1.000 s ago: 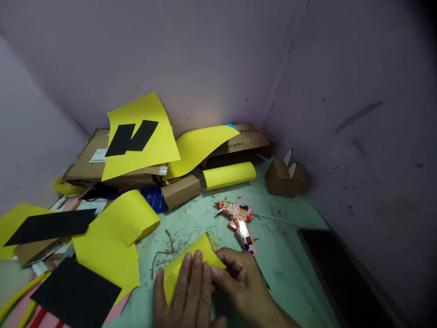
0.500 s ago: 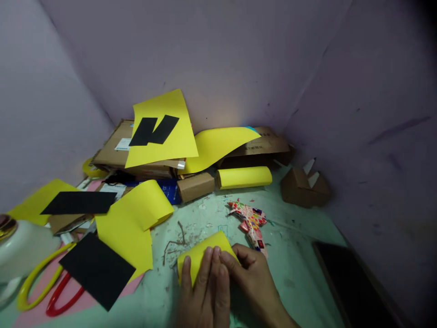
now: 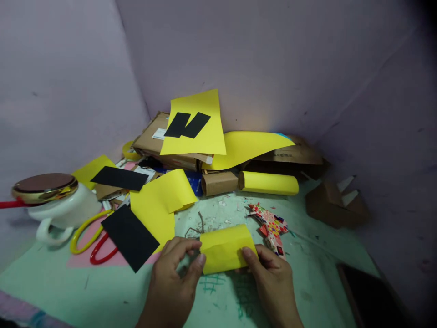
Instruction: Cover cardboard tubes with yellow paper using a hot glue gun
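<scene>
A short yellow paper roll (image 3: pixel 225 250) is between my two hands, just above the green tabletop. My right hand (image 3: pixel 271 273) grips its right end, the thumb on the front and the fingers behind. At the left end, my left hand (image 3: pixel 177 273) has thumb and forefinger tips at the edge, bent around it; its other fingers are partly hidden. Just behind lie thin brown twigs (image 3: pixel 200 222) and a crumpled, colourful patterned wrapper (image 3: pixel 273 225). Farther back rest a longer yellow paper roll (image 3: pixel 268 183) and a brown cardboard tube (image 3: pixel 220 183).
On the left are a curled yellow sheet (image 3: pixel 153 205), black paper pieces (image 3: pixel 131 237), red and yellow scissor-like loops (image 3: pixel 102 250) and a white cup (image 3: pixel 71 209) with a round gold-rimmed lid. Cardboard boxes (image 3: pixel 150 132) line the wall. A dark flat panel (image 3: pixel 368 296) lies at right.
The left hand has gone from lying flat on the yellow paper roll to its left end. More of the roll shows, and it lies more level. The view has swung left.
</scene>
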Demonstrator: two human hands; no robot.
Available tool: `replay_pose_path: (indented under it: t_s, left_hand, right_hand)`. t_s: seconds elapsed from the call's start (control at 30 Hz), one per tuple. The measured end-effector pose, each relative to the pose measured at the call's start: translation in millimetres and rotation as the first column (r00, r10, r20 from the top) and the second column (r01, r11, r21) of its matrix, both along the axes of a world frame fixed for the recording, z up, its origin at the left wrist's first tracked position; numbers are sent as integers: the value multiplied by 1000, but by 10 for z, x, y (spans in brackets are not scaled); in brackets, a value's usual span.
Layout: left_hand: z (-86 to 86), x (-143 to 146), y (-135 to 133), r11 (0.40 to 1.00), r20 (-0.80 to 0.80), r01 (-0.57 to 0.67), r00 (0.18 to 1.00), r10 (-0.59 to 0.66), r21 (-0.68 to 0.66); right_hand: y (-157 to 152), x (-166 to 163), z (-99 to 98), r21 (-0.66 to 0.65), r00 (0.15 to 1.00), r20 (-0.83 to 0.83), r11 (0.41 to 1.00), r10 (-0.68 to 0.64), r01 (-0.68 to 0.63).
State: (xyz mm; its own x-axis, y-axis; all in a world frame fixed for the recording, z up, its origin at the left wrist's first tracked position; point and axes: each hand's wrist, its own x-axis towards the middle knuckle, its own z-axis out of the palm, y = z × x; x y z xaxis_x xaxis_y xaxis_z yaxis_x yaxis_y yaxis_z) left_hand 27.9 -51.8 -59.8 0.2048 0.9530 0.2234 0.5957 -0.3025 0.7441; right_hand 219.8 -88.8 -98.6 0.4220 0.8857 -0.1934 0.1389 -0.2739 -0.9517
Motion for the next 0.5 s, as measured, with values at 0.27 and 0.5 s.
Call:
replay_pose_path:
  t_s: [0.27, 0.5]
  left_hand:
    - [80, 140, 6, 997, 44, 8, 999, -4, -83]
    - [148, 129, 16, 980, -39, -23, 999, 15, -200]
  right_hand:
    - [-24, -17, 28, 17, 995, 102, 1000, 12, -14]
    - [-37, -53, 83, 47, 986, 165, 999, -28, 20]
